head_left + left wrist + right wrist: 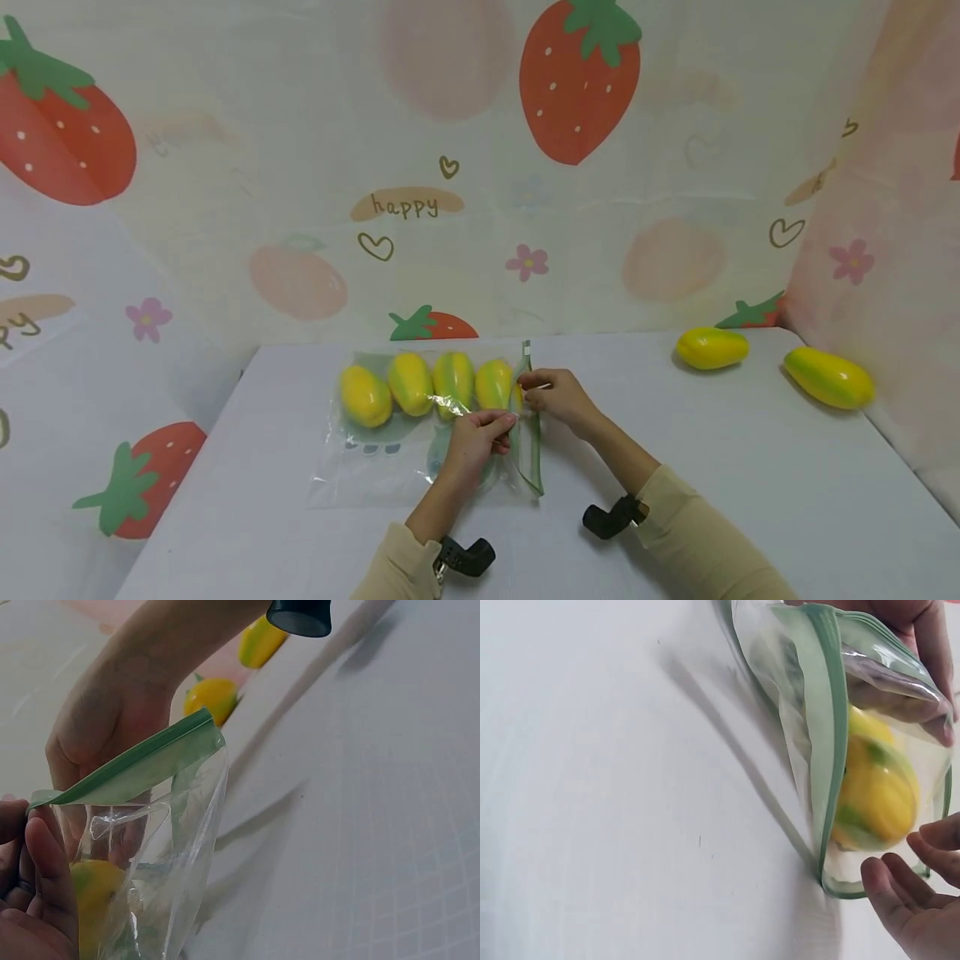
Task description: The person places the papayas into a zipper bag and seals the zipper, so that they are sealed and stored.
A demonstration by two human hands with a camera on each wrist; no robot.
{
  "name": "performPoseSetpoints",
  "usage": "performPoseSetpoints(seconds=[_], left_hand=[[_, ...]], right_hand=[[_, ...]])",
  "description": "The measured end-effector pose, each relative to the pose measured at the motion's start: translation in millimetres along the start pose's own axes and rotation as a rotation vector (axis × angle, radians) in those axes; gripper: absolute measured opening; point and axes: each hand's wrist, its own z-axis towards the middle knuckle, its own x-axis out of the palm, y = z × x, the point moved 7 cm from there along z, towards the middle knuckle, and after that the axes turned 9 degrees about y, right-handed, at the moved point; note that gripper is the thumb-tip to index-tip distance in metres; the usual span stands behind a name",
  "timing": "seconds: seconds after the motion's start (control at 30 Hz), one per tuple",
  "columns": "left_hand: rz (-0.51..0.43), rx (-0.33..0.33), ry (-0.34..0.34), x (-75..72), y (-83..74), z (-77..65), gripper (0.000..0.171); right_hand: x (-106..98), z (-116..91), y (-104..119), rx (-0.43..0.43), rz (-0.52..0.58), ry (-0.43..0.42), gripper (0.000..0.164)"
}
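Observation:
A clear zip bag (pixel 375 492) with a green zip edge lies on the table, its mouth toward the right. Several yellow-green mangoes (pixel 411 384) sit in a row inside it. My left hand (pixel 474 442) pinches the near film by the zip edge, lifting the mouth apart, as the left wrist view confirms. At the gaping mouth is my right hand (pixel 558 396), its fingers loosely bent. In the right wrist view, the right fingertips (pixel 881 874) stand beside the mango (pixel 877 795) just inside the mouth, with a gap between them and nothing gripped.
Two more mangoes lie outside the bag at the table's far right, one (pixel 712 348) near the back edge and one (pixel 829 378) by the right edge. A patterned cloth (pixel 570 275) hangs behind the white table (pixel 247 467).

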Motion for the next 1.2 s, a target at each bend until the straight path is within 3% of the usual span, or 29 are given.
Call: performPoseSetpoints(seconds=[0.27, 0.6, 1.2], left_hand=[[-0.008, -0.006, -0.017, -0.8, 2.9, 0.6, 0.025], [0.01, 0.02, 0.0, -0.8, 4.1, -1.0, 0.027], [0.028, 0.016, 0.003, 0.8, 1.0, -5.1, 0.03]], right_hand=[[-16, -7, -3, 0.035, -0.034, 0.01, 0.035], [-53, -15, 0, 0.034, -0.137, 0.035, 0.035], [-134, -29, 29, -0.008, -0.635, -0.045, 0.035]])
